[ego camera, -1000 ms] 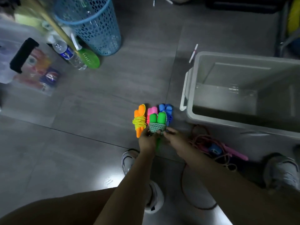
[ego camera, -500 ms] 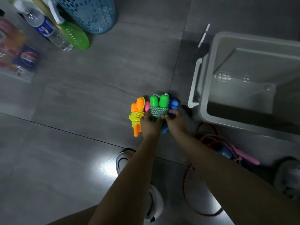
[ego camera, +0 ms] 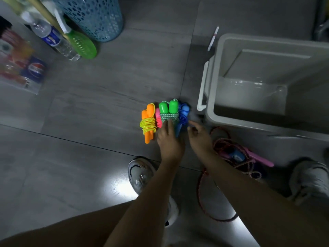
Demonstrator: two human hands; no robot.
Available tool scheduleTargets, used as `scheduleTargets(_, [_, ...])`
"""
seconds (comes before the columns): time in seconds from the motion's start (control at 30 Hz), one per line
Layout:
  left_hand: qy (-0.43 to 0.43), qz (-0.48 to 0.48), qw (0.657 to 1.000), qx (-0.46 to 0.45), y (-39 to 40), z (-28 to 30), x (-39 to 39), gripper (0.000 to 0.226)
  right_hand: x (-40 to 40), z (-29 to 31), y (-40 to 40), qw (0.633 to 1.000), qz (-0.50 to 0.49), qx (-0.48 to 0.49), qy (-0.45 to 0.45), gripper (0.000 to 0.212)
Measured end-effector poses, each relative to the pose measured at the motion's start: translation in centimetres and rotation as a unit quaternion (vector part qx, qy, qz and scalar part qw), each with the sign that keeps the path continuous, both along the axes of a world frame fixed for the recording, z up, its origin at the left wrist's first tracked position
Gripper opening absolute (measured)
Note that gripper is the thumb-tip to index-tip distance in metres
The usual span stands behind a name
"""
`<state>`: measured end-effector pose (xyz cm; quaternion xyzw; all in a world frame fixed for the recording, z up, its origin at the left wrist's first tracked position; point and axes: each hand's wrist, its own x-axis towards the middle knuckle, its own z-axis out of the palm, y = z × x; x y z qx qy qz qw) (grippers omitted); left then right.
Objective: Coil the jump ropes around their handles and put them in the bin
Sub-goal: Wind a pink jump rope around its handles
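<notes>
Several coiled jump ropes lie side by side on the grey floor: an orange-handled one with yellow rope (ego camera: 148, 123), a pink one (ego camera: 157, 118), a green-handled one (ego camera: 168, 110) and a blue one (ego camera: 184, 113). My left hand (ego camera: 169, 139) rests straight fingers on the green bundle's rope. Just right of the blue bundle, my right hand (ego camera: 198, 136) is blurred, one finger stretched toward it, holding nothing. The grey bin (ego camera: 211, 82) stands to the right, with nothing visible inside. An uncoiled tangle of rope with blue and pink handles (ego camera: 236, 155) lies below the bin.
A blue perforated basket (ego camera: 92, 16), a water bottle (ego camera: 53, 40) and a green paddle (ego camera: 81, 45) stand at the upper left, beside a pack of drink cans (ego camera: 33, 70). A white stick (ego camera: 212, 39) lies by the bin. My shoes (ego camera: 140, 173) (ego camera: 309, 179) flank a red rope loop (ego camera: 204, 193).
Both hands gripped the green bundle earlier. It now lies between the pink and blue bundles, my left fingers flat on it and my right hand drawn off to the right.
</notes>
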<state>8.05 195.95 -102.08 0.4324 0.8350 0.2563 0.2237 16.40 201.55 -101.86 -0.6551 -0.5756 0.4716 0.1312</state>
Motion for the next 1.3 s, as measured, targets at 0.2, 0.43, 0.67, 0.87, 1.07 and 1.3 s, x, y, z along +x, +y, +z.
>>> scheduleTargets(0.2, [-0.020, -0.101, 0.994, -0.042, -1.3, 2.7, 5.7, 0.061, 7.6, 1.9, -3.3, 0.994, 0.030, 0.069, -0.077, 0.030])
scheduleTargets(0.43, [-0.099, -0.135, 0.983, -0.072, -2.7, 1.9, 12.7, 0.042, 16.5, 3.6, -5.8, 0.995, -0.004, 0.038, -0.089, 0.031])
scheduleTargets(0.67, [-0.176, -0.113, 0.970, -0.119, -2.2, -1.4, 16.1, 0.045, 21.5, -0.2, -6.2, 0.994, -0.027, -0.051, -0.089, 0.035])
scheduleTargets(0.87, [-0.206, -0.106, 0.960, -0.155, 0.1, -2.5, 16.8, 0.049, 23.4, -5.3, -5.2, 0.990, -0.045, -0.128, -0.037, 0.041])
scheduleTargets(1.07, [-0.244, -0.084, 0.953, -0.160, 2.1, -2.2, 17.0, 0.030, 22.5, -2.8, -2.4, 0.984, -0.110, -0.131, -0.039, 0.033])
scheduleTargets(1.3, [-0.214, -0.134, 0.951, -0.177, 1.1, -2.1, 16.1, 0.049, 23.3, -3.7, -1.5, 0.969, -0.177, -0.174, 0.010, 0.016])
